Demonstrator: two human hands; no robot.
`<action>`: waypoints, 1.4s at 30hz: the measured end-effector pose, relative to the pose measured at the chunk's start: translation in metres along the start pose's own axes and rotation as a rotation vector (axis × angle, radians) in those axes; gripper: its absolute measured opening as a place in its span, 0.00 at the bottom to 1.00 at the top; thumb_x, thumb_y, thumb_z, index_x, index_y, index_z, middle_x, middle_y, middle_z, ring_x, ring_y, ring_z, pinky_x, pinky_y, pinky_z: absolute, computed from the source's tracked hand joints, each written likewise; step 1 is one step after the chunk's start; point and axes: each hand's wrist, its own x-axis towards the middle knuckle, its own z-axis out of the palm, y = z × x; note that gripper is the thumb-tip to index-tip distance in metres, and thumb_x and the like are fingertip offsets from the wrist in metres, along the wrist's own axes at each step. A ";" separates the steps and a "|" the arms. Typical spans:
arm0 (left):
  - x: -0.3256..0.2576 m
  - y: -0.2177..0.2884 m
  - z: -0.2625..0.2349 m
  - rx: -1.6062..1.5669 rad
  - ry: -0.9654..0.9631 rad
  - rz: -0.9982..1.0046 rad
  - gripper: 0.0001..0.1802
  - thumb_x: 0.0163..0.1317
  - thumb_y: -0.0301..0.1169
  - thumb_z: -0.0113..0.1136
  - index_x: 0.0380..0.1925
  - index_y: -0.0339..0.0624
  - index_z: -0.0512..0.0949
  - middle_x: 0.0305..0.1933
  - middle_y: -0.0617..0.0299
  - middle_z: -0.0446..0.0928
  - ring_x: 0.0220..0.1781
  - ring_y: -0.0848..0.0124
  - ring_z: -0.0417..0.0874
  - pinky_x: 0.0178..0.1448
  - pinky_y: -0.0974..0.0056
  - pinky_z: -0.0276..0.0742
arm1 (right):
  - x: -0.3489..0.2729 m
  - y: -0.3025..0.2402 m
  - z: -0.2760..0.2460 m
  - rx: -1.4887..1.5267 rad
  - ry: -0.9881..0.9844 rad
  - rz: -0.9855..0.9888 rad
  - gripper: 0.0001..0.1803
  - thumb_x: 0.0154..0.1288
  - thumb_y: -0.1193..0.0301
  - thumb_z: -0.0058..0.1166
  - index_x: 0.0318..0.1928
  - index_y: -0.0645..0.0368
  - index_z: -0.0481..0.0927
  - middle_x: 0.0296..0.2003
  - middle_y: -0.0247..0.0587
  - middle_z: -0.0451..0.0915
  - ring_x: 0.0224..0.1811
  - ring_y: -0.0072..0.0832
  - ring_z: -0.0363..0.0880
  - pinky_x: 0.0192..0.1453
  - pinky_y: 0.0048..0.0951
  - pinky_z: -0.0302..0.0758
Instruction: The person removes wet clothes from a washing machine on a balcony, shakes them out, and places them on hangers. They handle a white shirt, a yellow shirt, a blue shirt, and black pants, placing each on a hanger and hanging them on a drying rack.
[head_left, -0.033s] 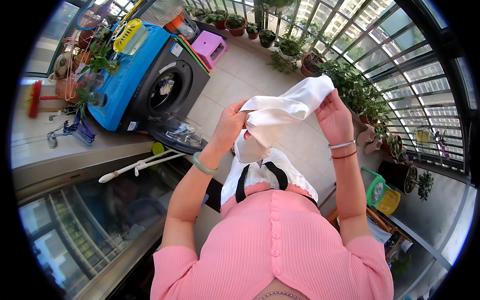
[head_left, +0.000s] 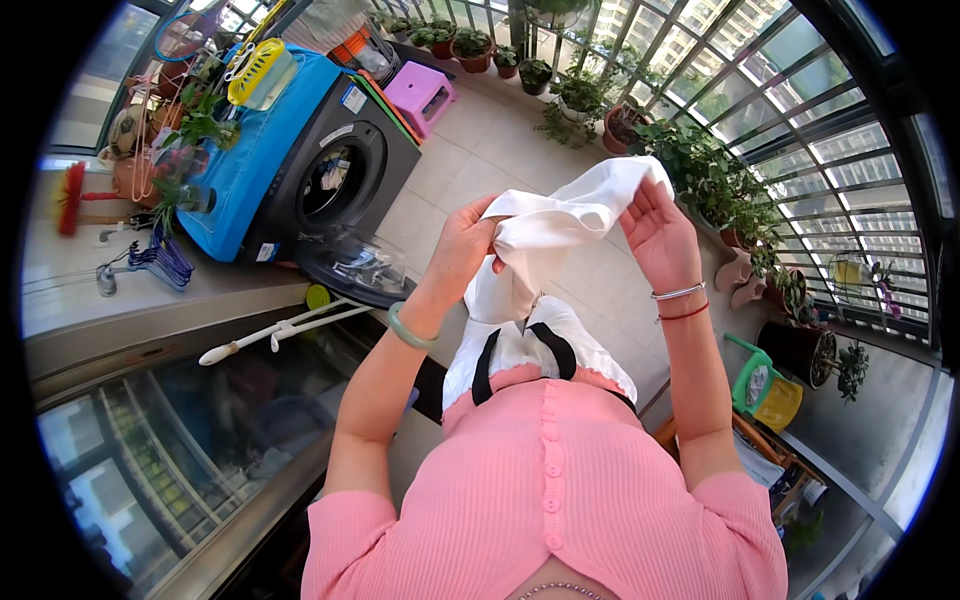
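A thin white cloth (head_left: 560, 222), perhaps a garment, is stretched in loose folds between my hands, above my white trousers. My left hand (head_left: 463, 243) is closed on its left end, and part of the cloth hangs down below that hand. At the far right end my right hand (head_left: 658, 232) holds the cloth at its fingertips, palm partly turned up. There the fabric drapes over the fingers and hides some of them. The exact shape of the cloth does not show through the folds.
At left stands a dark front-loading washing machine (head_left: 335, 180) with its round door (head_left: 350, 265) swung out and laundry inside. Beyond it is a purple stool (head_left: 420, 98). Potted plants (head_left: 690, 175) line the barred railing. White poles (head_left: 285, 332) and hangers (head_left: 160, 262) lie at left.
My right hand has shifted slightly to the left and lower, turning a little. The cloth's right end now folds over its fingers. My left hand has hardly moved.
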 end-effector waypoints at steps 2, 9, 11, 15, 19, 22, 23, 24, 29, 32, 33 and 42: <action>-0.003 0.004 0.003 -0.036 0.056 0.047 0.11 0.70 0.29 0.49 0.43 0.36 0.78 0.30 0.64 0.78 0.26 0.79 0.77 0.25 0.72 0.72 | -0.009 0.005 0.018 -0.061 -0.094 0.038 0.21 0.75 0.66 0.42 0.63 0.64 0.67 0.58 0.47 0.74 0.58 0.36 0.76 0.56 0.33 0.79; -0.015 0.038 0.042 0.021 -0.060 0.101 0.14 0.72 0.35 0.49 0.42 0.36 0.78 0.30 0.62 0.79 0.25 0.78 0.78 0.31 0.72 0.75 | -0.017 0.051 0.038 -1.415 -0.419 -0.637 0.23 0.64 0.70 0.57 0.59 0.63 0.72 0.53 0.39 0.79 0.48 0.29 0.79 0.49 0.27 0.77; -0.010 0.044 0.048 0.040 -0.078 0.136 0.14 0.72 0.35 0.50 0.47 0.37 0.77 0.38 0.60 0.80 0.34 0.76 0.80 0.39 0.70 0.77 | -0.013 0.060 0.031 -1.438 -0.479 -0.444 0.19 0.64 0.69 0.57 0.54 0.64 0.76 0.46 0.37 0.82 0.42 0.25 0.80 0.44 0.25 0.77; -0.002 0.043 0.047 0.156 0.076 0.424 0.21 0.69 0.37 0.56 0.58 0.38 0.70 0.53 0.56 0.76 0.47 0.73 0.78 0.55 0.65 0.75 | -0.005 0.064 0.046 -0.882 -0.101 -0.152 0.15 0.70 0.64 0.53 0.46 0.65 0.80 0.35 0.35 0.83 0.36 0.20 0.80 0.40 0.26 0.78; -0.025 -0.015 0.017 0.646 0.235 0.512 0.33 0.57 0.35 0.69 0.60 0.41 0.66 0.57 0.58 0.72 0.53 0.68 0.76 0.56 0.62 0.73 | -0.004 0.048 0.069 -0.421 0.038 -0.109 0.17 0.74 0.60 0.47 0.45 0.63 0.77 0.36 0.36 0.81 0.36 0.25 0.83 0.37 0.29 0.81; -0.039 -0.047 0.038 0.846 0.223 0.562 0.33 0.52 0.32 0.71 0.58 0.43 0.68 0.55 0.58 0.73 0.51 0.65 0.78 0.53 0.62 0.74 | -0.009 0.044 0.070 -0.337 0.010 -0.019 0.17 0.74 0.61 0.46 0.51 0.63 0.73 0.44 0.41 0.80 0.43 0.31 0.83 0.44 0.37 0.84; -0.035 -0.055 0.042 0.882 0.269 0.610 0.32 0.52 0.31 0.71 0.57 0.43 0.69 0.54 0.58 0.74 0.49 0.65 0.78 0.51 0.63 0.75 | -0.011 0.046 0.072 -0.295 -0.009 -0.008 0.18 0.74 0.61 0.46 0.52 0.63 0.73 0.45 0.42 0.79 0.43 0.32 0.83 0.45 0.38 0.84; -0.030 -0.062 0.044 0.919 0.317 0.658 0.30 0.51 0.30 0.71 0.55 0.43 0.70 0.53 0.58 0.75 0.47 0.64 0.79 0.49 0.63 0.75 | -0.016 0.045 0.076 -0.290 0.002 0.005 0.18 0.74 0.61 0.46 0.52 0.64 0.72 0.46 0.42 0.79 0.44 0.33 0.83 0.47 0.39 0.84; -0.011 -0.051 0.014 0.253 0.366 0.327 0.08 0.65 0.31 0.61 0.40 0.39 0.78 0.34 0.68 0.78 0.34 0.80 0.76 0.38 0.74 0.71 | -0.010 0.020 0.067 -0.280 0.006 -0.024 0.16 0.74 0.64 0.46 0.52 0.64 0.73 0.46 0.43 0.80 0.44 0.34 0.83 0.47 0.40 0.85; -0.004 -0.005 0.010 0.165 0.377 0.453 0.10 0.69 0.34 0.57 0.37 0.37 0.78 0.31 0.74 0.75 0.32 0.86 0.71 0.35 0.79 0.66 | 0.006 -0.008 0.048 -0.560 -0.011 -0.048 0.20 0.70 0.59 0.52 0.51 0.63 0.74 0.47 0.44 0.80 0.44 0.32 0.83 0.45 0.36 0.84; -0.001 0.006 0.010 0.228 0.365 0.458 0.10 0.69 0.33 0.57 0.37 0.37 0.78 0.31 0.74 0.75 0.32 0.86 0.71 0.35 0.79 0.65 | 0.012 -0.017 0.041 -0.728 -0.014 -0.013 0.22 0.69 0.58 0.54 0.51 0.63 0.75 0.47 0.44 0.80 0.44 0.32 0.83 0.45 0.35 0.83; 0.022 0.059 0.039 0.909 0.109 0.420 0.10 0.63 0.31 0.63 0.38 0.34 0.81 0.29 0.70 0.75 0.29 0.83 0.71 0.33 0.75 0.67 | -0.009 0.029 0.080 -1.549 -0.277 -0.685 0.20 0.58 0.59 0.63 0.45 0.59 0.79 0.40 0.42 0.80 0.36 0.35 0.81 0.41 0.33 0.77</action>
